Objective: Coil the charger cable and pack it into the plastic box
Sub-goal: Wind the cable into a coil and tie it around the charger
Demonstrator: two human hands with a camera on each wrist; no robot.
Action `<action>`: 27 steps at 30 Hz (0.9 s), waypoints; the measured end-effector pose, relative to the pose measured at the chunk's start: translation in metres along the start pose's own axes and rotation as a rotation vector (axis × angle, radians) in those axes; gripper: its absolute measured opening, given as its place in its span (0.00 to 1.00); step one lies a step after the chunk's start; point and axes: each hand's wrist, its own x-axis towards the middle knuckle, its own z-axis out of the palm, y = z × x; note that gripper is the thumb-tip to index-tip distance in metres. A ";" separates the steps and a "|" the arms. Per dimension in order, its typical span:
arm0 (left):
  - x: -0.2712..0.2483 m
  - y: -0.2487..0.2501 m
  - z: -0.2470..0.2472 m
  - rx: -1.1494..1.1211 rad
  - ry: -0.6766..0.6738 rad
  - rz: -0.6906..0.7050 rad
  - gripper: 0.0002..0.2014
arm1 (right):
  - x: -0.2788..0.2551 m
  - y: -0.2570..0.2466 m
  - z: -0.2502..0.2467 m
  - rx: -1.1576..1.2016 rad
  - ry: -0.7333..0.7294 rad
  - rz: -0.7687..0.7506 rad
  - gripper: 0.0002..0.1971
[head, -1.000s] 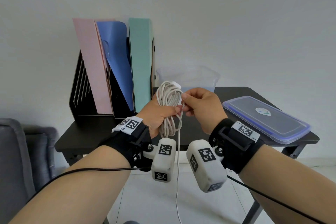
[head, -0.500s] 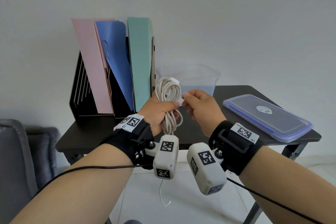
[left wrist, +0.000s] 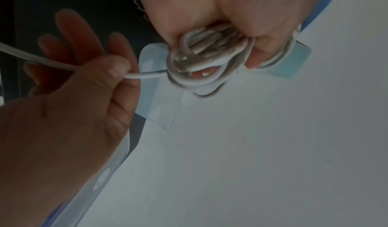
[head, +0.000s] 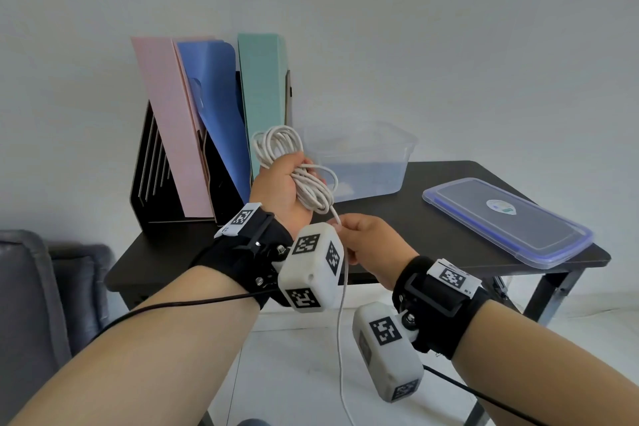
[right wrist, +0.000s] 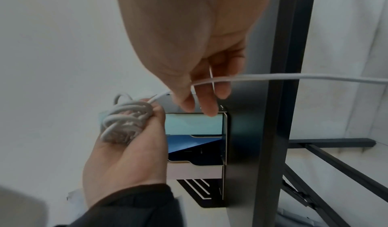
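A dark table point(head: 449, 252) stands against a pale wall, and the person's two forearms reach toward it from below, each wrist strapped with a black band carrying a white camera block. At the back left of the table a black file rack point(head: 148, 162) holds pink, blue and green folders upright. Beside it, toward the middle, sits the clear plastic box point(head: 387, 162), open at the top, likely kept near so the cable can go straight in. Its blue-rimmed lid point(head: 511, 228) lies flat, well apart, at the table's right end, leaving the box mouth free. In front of the box the left hand point(head: 280, 187) is raised, fingers curled tight round a bundle of white charger cable point(head: 307, 183), with loops sticking out above and below the fist; this grip appears meant to keep the coils from springing loose. Just below it the right hand point(head: 373, 242) pinches the free strand between thumb and forefinger, seemingly to guide the next turn. The loose tail hangs down from that pinch toward the floor, so coiling looks unfinished.
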 end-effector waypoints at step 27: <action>-0.008 -0.018 -0.012 0.649 0.021 0.328 0.43 | -0.012 -0.052 -0.006 -0.436 0.185 -0.444 0.12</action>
